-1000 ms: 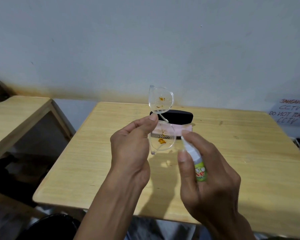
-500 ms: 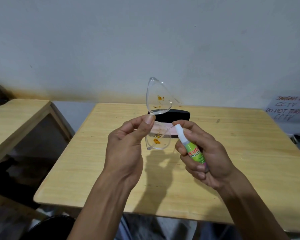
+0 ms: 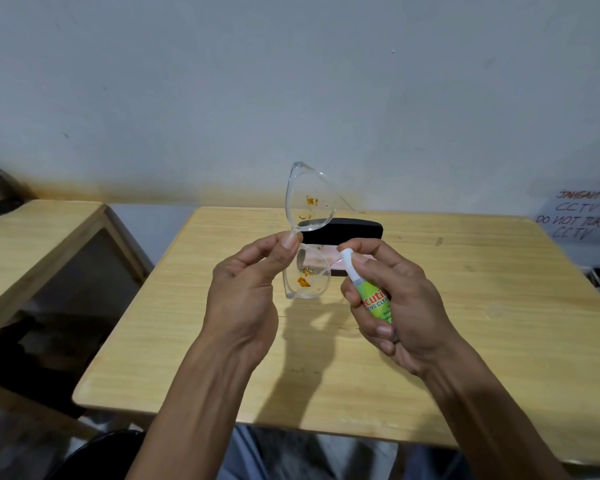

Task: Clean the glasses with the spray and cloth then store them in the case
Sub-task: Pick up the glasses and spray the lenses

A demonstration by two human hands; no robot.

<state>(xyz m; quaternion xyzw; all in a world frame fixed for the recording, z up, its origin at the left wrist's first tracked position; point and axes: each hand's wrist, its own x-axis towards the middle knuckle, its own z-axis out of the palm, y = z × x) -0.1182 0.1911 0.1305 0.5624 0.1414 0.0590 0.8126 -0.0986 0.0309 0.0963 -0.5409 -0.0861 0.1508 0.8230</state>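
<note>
Two hands [image 3: 246,292] hide cloth [image 3: 329,261]; case [image 3: 347,230] behind.

Plain room, two wooden tables.
You're at a light wood table [image 3: 465,358] against a pale grey wall [image 3: 291,81]; second table [image 3: 32,237] to your left, handwritten CCTV notice [image 3: 582,216] at right, orange-brown staining along the wall base.

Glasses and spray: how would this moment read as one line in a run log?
left hand pinches glasses at bridge, upright | lenses stained orange | right hand grips spray bottle, nozzle toward lower lens | case on table
</note>
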